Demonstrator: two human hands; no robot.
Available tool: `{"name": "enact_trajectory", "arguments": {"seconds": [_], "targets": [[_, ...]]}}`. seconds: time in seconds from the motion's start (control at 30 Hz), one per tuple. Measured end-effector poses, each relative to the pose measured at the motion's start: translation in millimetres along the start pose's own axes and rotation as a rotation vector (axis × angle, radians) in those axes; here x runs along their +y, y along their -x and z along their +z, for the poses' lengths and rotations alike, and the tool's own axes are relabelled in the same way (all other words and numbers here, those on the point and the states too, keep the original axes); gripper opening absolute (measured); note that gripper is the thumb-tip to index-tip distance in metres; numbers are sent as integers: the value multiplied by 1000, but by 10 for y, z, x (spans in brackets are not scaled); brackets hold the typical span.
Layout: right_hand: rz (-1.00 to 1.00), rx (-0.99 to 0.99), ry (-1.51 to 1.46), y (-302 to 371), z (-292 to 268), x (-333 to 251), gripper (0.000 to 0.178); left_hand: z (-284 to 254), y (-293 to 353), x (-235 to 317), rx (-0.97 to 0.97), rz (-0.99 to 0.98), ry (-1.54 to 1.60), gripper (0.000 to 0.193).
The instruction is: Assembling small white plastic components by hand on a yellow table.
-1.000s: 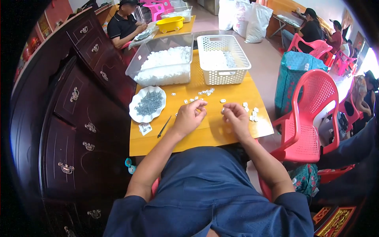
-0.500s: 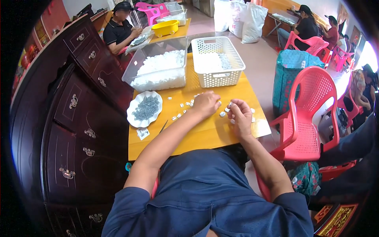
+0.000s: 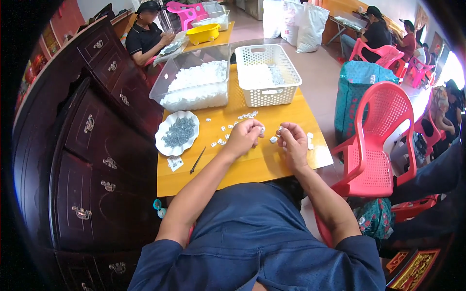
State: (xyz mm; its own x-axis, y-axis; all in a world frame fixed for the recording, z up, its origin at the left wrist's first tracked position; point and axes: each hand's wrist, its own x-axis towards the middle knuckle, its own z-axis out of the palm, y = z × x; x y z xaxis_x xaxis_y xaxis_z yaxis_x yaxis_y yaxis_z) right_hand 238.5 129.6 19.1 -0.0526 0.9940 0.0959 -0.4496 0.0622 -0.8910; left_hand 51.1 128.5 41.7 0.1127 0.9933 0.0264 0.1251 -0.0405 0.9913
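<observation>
My left hand [image 3: 244, 138] is closed in a pinch on a small white plastic piece [image 3: 262, 130] above the yellow wooden table [image 3: 213, 174]. Just to its right, my right hand [image 3: 294, 148] pinches another small white piece [image 3: 280, 129] between thumb and fingertips. The two pieces are apart. Loose white pieces [image 3: 273, 139] lie between and under the hands, with more white pieces [image 3: 310, 140] beyond the right fingers. Several others [image 3: 221, 141] are scattered left of my left hand. A thin dark pointed tool [image 3: 197, 160] lies by my left forearm.
A scalloped white plate [image 3: 162, 145] of small grey screw-like parts stands at left. Behind it are a clear bin [image 3: 160, 89] heaped with white pieces and a white perforated basket [image 3: 269, 98]. A dark cabinet [image 3: 97, 160] flanks the left; a pink chair [image 3: 378, 145] stands right. Other people sit farther off.
My left hand has drawn back toward me from the scattered pieces and now holds a white piece near my right hand. My right hand stays almost in place. The dark tool is more fully uncovered.
</observation>
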Motion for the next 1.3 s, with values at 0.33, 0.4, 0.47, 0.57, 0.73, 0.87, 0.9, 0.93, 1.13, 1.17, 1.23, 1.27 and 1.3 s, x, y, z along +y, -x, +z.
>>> {"name": "enact_trajectory", "arguments": {"seconds": [0.33,0.4,0.47,0.57,0.73,0.87,0.9,0.93,1.13,1.17,1.23,1.27,1.3], "targets": [[35,-64,50,76,55,38,15,-141,459,-178,67,25,261,16],[43,-70,56,68,55,39,15,-183,454,-236,40,37,250,19],[65,-66,29,56,57,27,16,-207,456,-231,32,40,266,20],[64,-83,38,45,51,18,17,-174,473,-193,15,74,292,19],[48,-148,110,33,32,66,16,-191,465,-230,-1,-5,182,19],[34,-229,241,96,80,47,14,-195,451,-275,29,26,109,18],[34,-227,240,97,71,56,14,-189,455,-252,54,12,100,17],[36,-268,277,95,60,70,16,-177,460,-234,52,11,100,17],[16,-296,359,111,62,148,16,-154,468,-241,53,100,172,19],[12,-295,378,111,60,155,15,-157,472,-222,52,102,156,18],[10,-295,381,111,57,172,15,-148,473,-206,51,103,140,18],[6,-297,383,111,60,178,15,-140,474,-205,44,120,151,18],[7,-296,383,113,62,180,15,-133,476,-203,38,136,163,18]]}}
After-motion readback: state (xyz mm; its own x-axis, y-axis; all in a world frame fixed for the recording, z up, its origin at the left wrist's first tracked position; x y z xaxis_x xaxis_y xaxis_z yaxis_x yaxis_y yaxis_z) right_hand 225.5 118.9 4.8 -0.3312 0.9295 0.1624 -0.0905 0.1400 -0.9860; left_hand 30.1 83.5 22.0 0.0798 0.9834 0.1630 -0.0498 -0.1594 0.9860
